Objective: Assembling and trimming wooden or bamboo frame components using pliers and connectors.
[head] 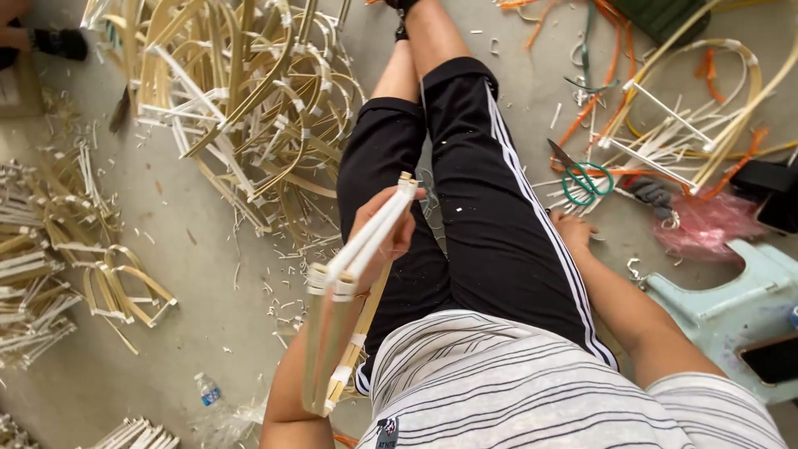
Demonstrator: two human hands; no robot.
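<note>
My left hand (384, 234) grips a frame of pale bamboo strips (349, 274) bound with white bands, held upright over my left thigh in black trousers. My right hand (573, 233) reaches down to the concrete floor on my right, fingers spread on the ground among loose white strips (573, 199). It holds nothing I can see. Green-handled scissors (582, 179) lie just beyond its fingertips.
A big heap of finished bamboo frames (241, 91) lies ahead on the left, with smaller piles (50, 249) further left. Bent bamboo pieces and orange strips (698, 108) lie on the right. A pale green plastic stool (731, 308), pink bag (706, 224) and small water bottle (208, 389) stand nearby.
</note>
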